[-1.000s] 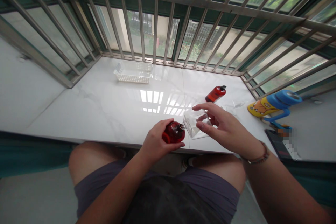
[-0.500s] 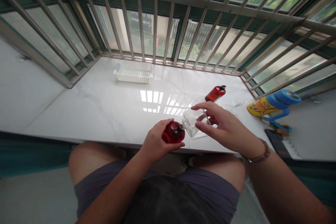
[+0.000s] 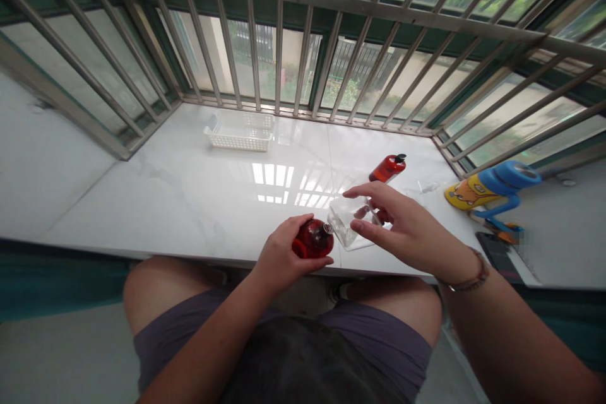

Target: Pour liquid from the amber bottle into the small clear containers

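Observation:
My left hand (image 3: 279, 251) is wrapped round a red, round-bodied bottle (image 3: 312, 241), which is tilted so that its uncapped neck points right. That neck meets the left side of a clear, square-sided container (image 3: 344, 222) near the counter's front edge; whether it goes inside, I cannot tell. My right hand (image 3: 395, 219) holds the clear container from the right, with the thumb and index finger on either side and other fingers partly seen behind it. A second red bottle (image 3: 386, 169) with a black cap lies on its side just beyond my right hand.
A white perforated basket (image 3: 239, 142) stands at the back left of the glossy white counter (image 3: 189, 202). At the right are a yellow and blue drinking bottle (image 3: 473, 192) and a dark phone (image 3: 495, 251). Metal bars (image 3: 279, 50) line the window behind.
Both hands keep their hold and the red bottle stays at the clear container. Only a very slight shift of the view shows.

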Motion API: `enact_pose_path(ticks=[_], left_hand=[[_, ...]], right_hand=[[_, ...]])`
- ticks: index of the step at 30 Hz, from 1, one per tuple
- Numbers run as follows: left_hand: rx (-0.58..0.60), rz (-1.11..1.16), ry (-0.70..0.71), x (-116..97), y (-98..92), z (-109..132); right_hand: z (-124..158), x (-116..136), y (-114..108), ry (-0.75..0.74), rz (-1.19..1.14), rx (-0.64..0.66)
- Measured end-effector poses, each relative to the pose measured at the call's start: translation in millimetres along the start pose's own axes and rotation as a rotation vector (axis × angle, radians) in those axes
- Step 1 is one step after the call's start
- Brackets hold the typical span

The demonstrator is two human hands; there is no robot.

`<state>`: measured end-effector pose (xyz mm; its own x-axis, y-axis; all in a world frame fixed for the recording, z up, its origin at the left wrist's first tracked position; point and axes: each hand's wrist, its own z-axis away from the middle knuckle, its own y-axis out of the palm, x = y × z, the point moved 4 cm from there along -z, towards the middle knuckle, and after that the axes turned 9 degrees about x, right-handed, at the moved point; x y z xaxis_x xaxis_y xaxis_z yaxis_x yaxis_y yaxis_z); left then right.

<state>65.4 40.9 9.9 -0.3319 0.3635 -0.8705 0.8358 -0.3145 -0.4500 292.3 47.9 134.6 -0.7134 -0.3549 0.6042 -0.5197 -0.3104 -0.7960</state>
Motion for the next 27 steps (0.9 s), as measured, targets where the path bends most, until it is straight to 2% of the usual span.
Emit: enact_pose_path(ticks=[27], left_hand=[[-0.007, 0.008, 0.0, 1.8, 1.3, 0.6]], right_hand=[[-4.1, 0.8, -0.7, -0.014, -0.009, 0.013]])
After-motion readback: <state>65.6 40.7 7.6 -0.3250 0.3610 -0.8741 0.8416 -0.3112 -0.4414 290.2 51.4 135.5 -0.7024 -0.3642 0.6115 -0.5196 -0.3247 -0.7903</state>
